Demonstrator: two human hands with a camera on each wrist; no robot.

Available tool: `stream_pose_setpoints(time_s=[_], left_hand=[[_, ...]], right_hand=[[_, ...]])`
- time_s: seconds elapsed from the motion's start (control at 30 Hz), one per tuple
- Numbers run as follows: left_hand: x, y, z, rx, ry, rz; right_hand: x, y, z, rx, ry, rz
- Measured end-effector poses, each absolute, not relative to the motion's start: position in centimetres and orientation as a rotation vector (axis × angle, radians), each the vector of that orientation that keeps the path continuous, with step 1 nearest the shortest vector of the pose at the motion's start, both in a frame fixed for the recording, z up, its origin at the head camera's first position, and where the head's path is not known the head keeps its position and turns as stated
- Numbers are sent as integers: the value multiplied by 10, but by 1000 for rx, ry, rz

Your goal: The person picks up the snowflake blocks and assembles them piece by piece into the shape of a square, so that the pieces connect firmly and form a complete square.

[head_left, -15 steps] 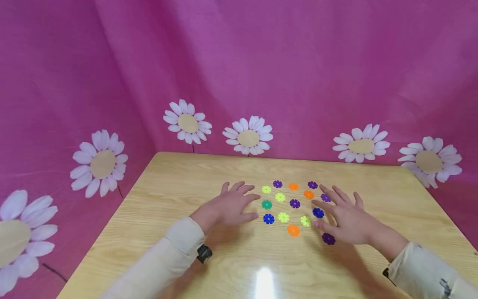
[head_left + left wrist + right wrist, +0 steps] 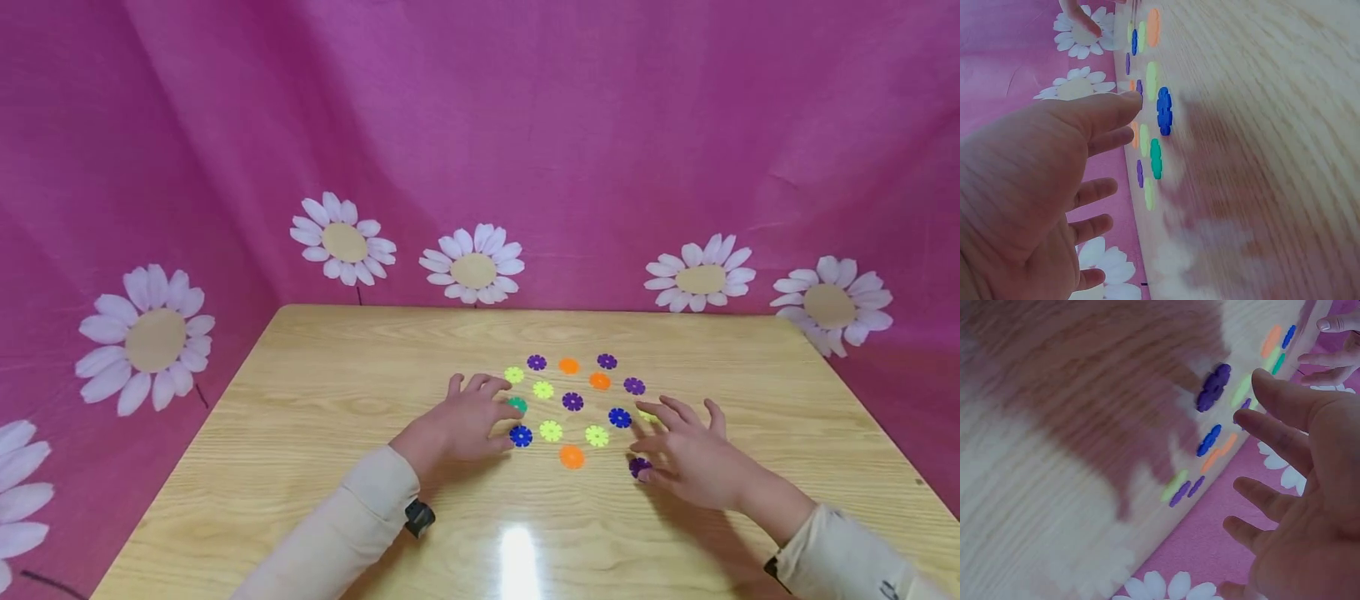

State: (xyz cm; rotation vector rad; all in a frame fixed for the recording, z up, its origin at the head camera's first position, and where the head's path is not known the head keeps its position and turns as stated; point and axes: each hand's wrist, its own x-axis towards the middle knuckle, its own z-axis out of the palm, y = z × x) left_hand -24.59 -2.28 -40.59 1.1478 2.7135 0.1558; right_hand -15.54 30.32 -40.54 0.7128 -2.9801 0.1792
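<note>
Several flower-shaped plastic discs lie flat and apart on the wooden table. My left hand [image 2: 467, 423], fingers spread and lightly bent, hovers at the left side of the group. Its fingertips overlap the green disc [image 2: 517, 405] in the head view, and its thumb is by a blue disc [image 2: 1164, 111]. To the right, my right hand [image 2: 697, 457] is held palm down with fingers apart. Its thumb overlaps a dark purple disc [image 2: 1214, 388], and its index finger partly covers a yellow disc [image 2: 647, 416]. Neither hand holds anything.
Between the hands lie an orange disc [image 2: 572, 457], yellow discs [image 2: 551, 431] and a purple disc [image 2: 572, 402]. Farther back are more orange and purple ones. A pink cloth [image 2: 570, 150] with white daisies hangs behind the table [image 2: 360, 367] and along its left side.
The head view has shifted, so the discs appear farther left. Against them, my left hand has come in over the green and blue discs, and my right hand has drawn back rightward, uncovering part of a yellow disc.
</note>
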Motion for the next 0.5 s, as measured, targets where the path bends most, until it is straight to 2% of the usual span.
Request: stream_pose_setpoints(time_s=[0.5], left_hand=[[-252,-22,-418,1178,2738,109]], right_hand=[[-161,304,-419,697,-2987,214]])
